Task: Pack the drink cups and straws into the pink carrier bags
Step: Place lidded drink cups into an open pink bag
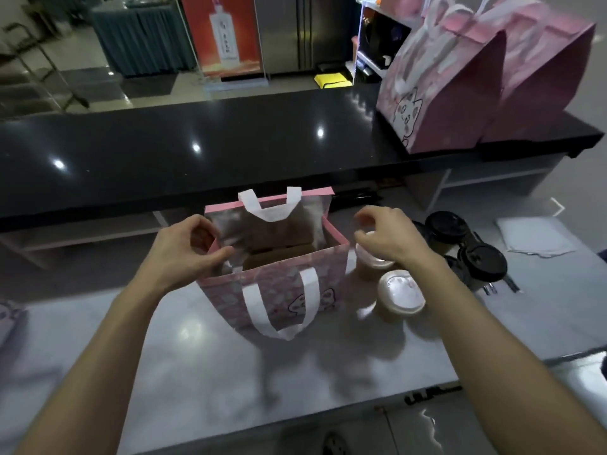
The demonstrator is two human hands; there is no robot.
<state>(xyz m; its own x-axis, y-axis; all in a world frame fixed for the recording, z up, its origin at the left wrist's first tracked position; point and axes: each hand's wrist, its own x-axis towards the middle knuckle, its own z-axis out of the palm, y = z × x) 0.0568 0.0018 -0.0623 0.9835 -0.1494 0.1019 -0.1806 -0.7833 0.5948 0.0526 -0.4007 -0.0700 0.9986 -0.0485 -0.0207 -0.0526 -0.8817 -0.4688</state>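
Bag [279, 280] stood open on the counter [197, 372], left hand [184, 254] pinching its rim. Right hand [391, 238] hovered, fingers loosely curled, over the nearest cup [371, 261]. Loading appeared imminent; next move required gripping that cup

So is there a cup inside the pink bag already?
No, the open pink bag shows only its brown cardboard insert, and both white-lidded cups stand outside on the counter.

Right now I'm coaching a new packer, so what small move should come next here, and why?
Probably close the right hand on the white-lidded cup beneath it and lift it into the open pink bag. The left hand already grips the bag's rim, holding its mouth open, and that cup stands right beside the bag.
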